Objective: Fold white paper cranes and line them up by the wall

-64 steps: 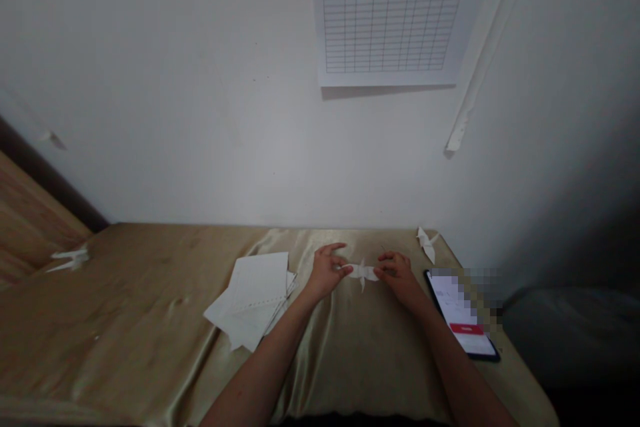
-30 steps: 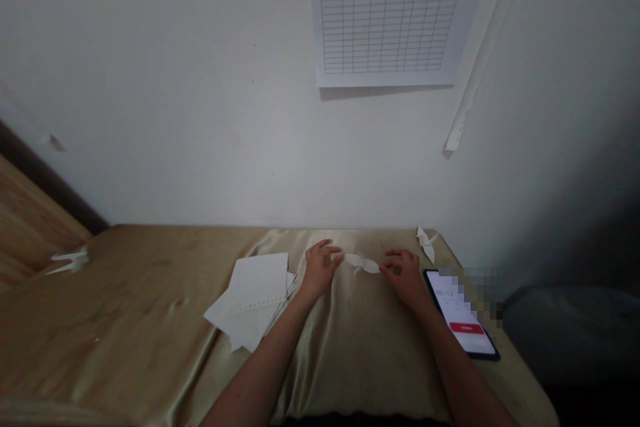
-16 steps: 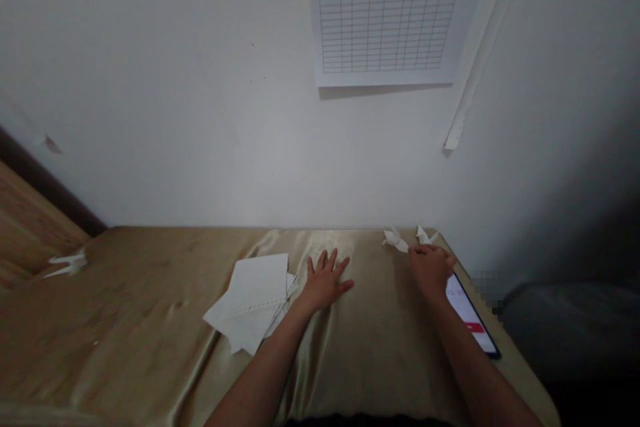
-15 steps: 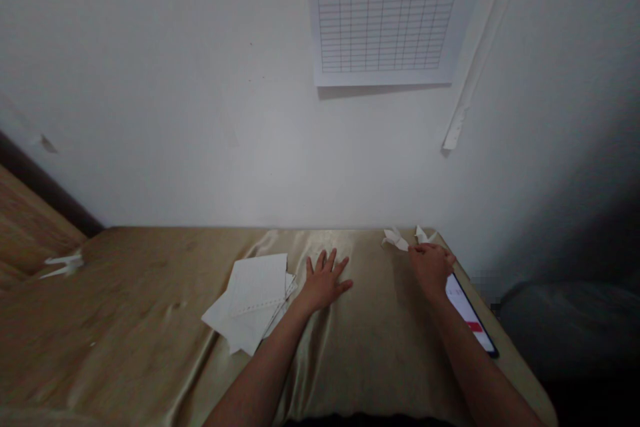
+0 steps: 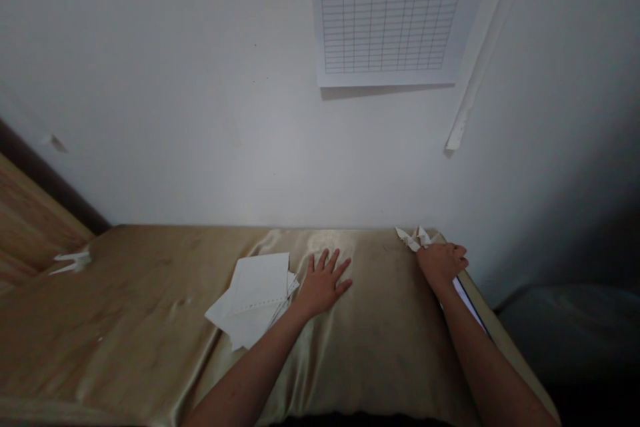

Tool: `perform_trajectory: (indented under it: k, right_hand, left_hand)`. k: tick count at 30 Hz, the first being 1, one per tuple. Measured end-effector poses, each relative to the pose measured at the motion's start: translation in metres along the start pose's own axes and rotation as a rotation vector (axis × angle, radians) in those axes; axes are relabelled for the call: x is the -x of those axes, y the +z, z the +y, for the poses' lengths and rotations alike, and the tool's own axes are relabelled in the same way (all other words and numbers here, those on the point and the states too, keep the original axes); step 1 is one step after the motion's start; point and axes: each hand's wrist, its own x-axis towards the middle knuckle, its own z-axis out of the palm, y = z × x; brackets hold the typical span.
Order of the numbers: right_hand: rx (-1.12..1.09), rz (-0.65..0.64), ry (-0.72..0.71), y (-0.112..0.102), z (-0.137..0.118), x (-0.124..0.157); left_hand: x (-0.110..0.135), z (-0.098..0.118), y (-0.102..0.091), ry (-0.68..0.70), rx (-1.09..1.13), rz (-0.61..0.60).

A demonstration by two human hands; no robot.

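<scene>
My left hand point(image 5: 323, 285) lies flat on the satiny gold cloth point(image 5: 370, 333), fingers spread and holding nothing. Just left of it is a loose stack of white paper sheets point(image 5: 260, 290), some lined and turned at angles. At the far right, my right hand point(image 5: 443, 264) pinches the near end of a small white folded paper crane point(image 5: 407, 239); the fingertips on it are partly hidden. Close beside that one stands a second folded paper figure point(image 5: 424, 235). A phone point(image 5: 473, 310) with a lit screen lies partly covered by my right hand and forearm.
Behind the table rises a white wall point(image 5: 200, 113), where a printed grid sheet point(image 5: 385, 20) hangs. Another white folded paper piece point(image 5: 73, 261) sits at the far left, near a wooden panel point(image 5: 35, 220). The table's right edge runs just past the phone.
My right hand has moved right, bringing the pinched paper crane up against the other folded figure and covering more of the phone. My left hand stays flat in place.
</scene>
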Motion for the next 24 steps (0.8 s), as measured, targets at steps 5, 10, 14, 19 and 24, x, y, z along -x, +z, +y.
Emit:
perform_trajectory:
  k: [5,10,14,19,24]
  right_hand:
    - [0.07,0.081,-0.012,-0.001,0.004,-0.004]
    - [0.076,0.018,-0.005,0.004,0.006,-0.007]
    - [0.064,-0.032,0.016,0.004,0.005,-0.009]
    - [0.074,-0.008,-0.004,-0.009,0.001,-0.004]
    - [-0.006,0.025,-0.194,-0.023,-0.015,0.013]
  left_hand:
    - [-0.001,-0.003,-0.003,0.008,0.011,-0.017]
    - [0.0,-0.003,-0.005,0.009,0.02,0.001]
    - [0.001,-0.004,-0.003,0.018,0.01,0.004]
    - [0.001,-0.005,-0.001,0.021,-0.002,0.009]
    - [0.001,-0.003,-0.002,0.018,0.023,0.02]
